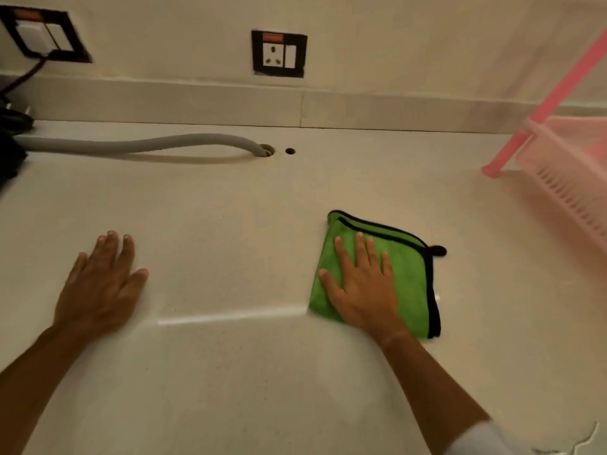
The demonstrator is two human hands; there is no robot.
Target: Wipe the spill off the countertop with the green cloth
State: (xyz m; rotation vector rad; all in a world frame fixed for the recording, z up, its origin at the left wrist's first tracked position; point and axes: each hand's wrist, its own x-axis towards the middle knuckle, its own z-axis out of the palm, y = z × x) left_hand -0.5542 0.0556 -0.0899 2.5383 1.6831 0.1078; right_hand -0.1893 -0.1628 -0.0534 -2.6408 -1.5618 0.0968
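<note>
Fingers of right hand flat on green cloth; left hand on countertop

No words, numbers or brand marks can be read anywhere. The wall socket plate and the switch plate each carry an orange strip at the top, possibly a label, but too blurred to make out.

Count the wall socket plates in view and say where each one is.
2. One socket plate is on the wall at centre, above the hose's hole in the countertop. The other socket plate is at the far upper left, with a plug and cable in it. More may lie outside the frame.
</note>
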